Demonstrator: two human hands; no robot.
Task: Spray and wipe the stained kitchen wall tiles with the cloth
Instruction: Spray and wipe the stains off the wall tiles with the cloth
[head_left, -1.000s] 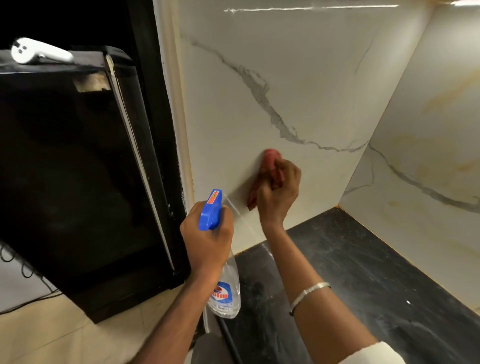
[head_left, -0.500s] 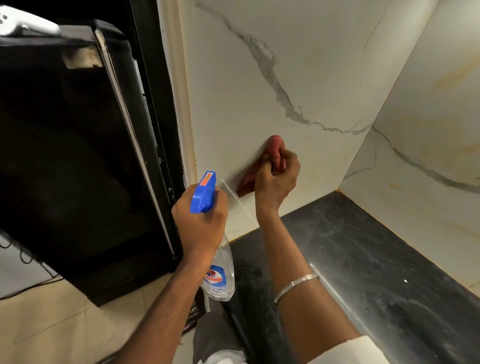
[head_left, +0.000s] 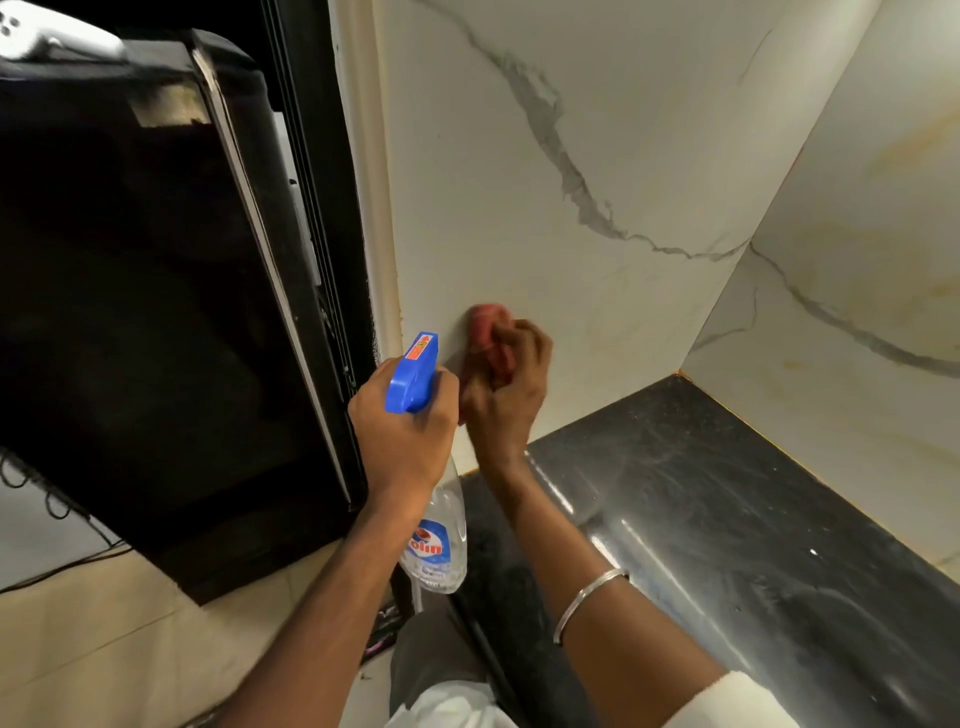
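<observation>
my right hand (head_left: 506, 395) presses the bunched red cloth (head_left: 488, 338) on the wall tile (head_left: 519, 208) at mid-frame, stains running up-right, while my left hand (head_left: 402, 421) beside it grips the spray bottle (head_left: 434, 535).

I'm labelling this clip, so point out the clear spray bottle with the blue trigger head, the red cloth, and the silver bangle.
Clear spray bottle with blue trigger head (head_left: 413, 376): head view, on the blue trigger head.
Red cloth (head_left: 485, 325): head view, on the bunched top above the fingers.
Silver bangle (head_left: 589, 597): head view, on the band across the right forearm.

One spray bottle (head_left: 434, 545), one cloth (head_left: 488, 338), seemingly two tiled walls (head_left: 519, 208).
</observation>
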